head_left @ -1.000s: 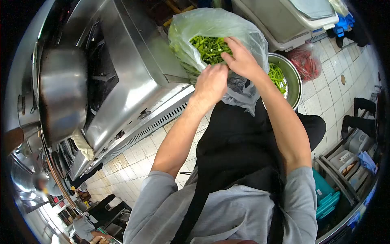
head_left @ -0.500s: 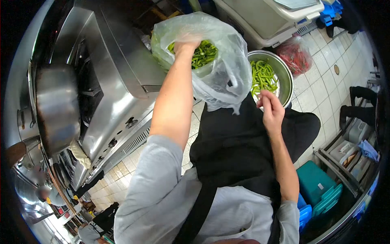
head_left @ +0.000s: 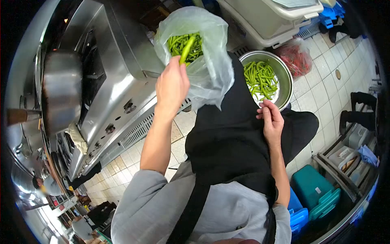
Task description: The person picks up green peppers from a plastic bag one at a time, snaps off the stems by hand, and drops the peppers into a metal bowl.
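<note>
- A single green chili (head_left: 187, 49) is pinched between the thumb and fingers of the left hand (head_left: 172, 85), at the mouth of the bag (head_left: 213, 71).
- The chili is held nearly upright, its upper end against the heap (head_left: 176, 42) of green chilies inside the bag.
- The clear plastic bag is seen between the stove (head_left: 122, 77) and the bowl (head_left: 287, 79).
- More green chilies are spread in the steel bowl, which is set on the tiled floor.
- The right hand (head_left: 271, 120) is held over the black apron (head_left: 227, 142), just below the bowl's rim.
- Its fingers are curled; whether anything is gripped cannot be told.
- A red bag (head_left: 296, 59) is seen beyond the bowl, and a pan (head_left: 61, 93) on the stove.
</note>
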Action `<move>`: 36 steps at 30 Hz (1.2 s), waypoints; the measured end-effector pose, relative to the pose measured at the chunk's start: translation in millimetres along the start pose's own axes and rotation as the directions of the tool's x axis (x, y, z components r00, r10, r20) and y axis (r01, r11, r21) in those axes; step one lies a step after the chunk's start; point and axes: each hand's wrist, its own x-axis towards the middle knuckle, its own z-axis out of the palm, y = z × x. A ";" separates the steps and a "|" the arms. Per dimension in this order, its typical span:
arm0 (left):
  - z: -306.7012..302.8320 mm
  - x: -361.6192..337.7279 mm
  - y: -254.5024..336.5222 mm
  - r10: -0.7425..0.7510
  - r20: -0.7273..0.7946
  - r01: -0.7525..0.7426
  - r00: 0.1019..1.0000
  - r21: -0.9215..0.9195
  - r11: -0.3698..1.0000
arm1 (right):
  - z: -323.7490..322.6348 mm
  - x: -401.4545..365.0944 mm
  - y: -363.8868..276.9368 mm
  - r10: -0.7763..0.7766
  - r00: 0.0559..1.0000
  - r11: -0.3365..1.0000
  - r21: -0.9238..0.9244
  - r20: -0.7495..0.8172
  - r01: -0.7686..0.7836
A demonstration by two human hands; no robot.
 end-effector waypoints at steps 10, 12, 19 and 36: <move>-76.1 -88.1 19.8 0.329 0.340 -0.291 0.881 -0.159 0.943 | 6.6 -5.7 -34.4 -0.068 0.991 0.992 0.114 0.113 0.055; -64.3 -89.6 25.7 0.345 0.379 -0.283 0.859 -0.210 0.936 | 5.2 -9.4 -33.4 -0.063 0.974 0.998 0.036 0.217 0.057; -15.6 -84.7 40.8 0.486 0.477 -0.338 0.732 -0.365 0.867 | 22.0 -28.6 -52.9 -0.077 0.914 0.880 -0.403 0.398 0.249; -9.1 -74.3 31.8 0.443 0.678 -0.202 0.587 -0.407 0.891 | -10.7 -33.9 -45.6 -0.382 0.882 0.700 -0.537 0.275 0.470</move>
